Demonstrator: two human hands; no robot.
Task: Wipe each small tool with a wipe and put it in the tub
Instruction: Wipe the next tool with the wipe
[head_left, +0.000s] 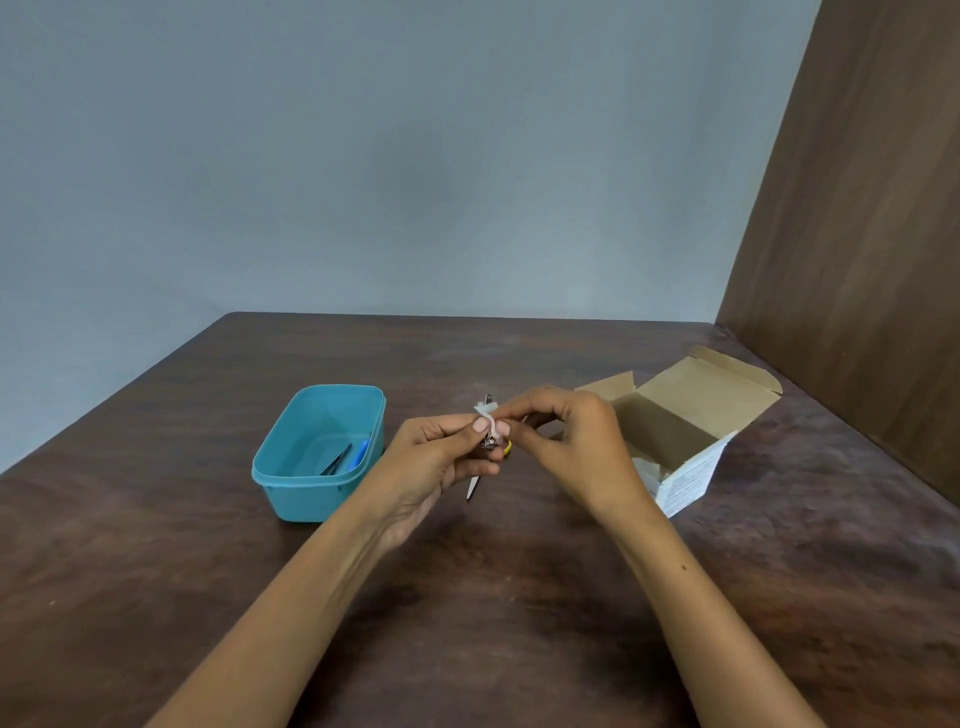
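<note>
We hold a small metal tool (488, 442), likely a nail clipper, above the table (156, 571), between tub and box. Left hand (441, 457) grips its body, fingers curled round it; right hand (566, 441) pinches a white wipe (487, 413) against its upper end. Hands close together, almost touching. A slim blade or file (471, 487) hangs below the left hand.

Teal tub (311, 499), left, already holds dark tweezers (336, 460) and a blue-handled tool (360, 455). Open cardboard box (691, 415), right.

For a clean wipe, we judge: keep the left grip firm, draw the wipe along every face, mind the edges.
</note>
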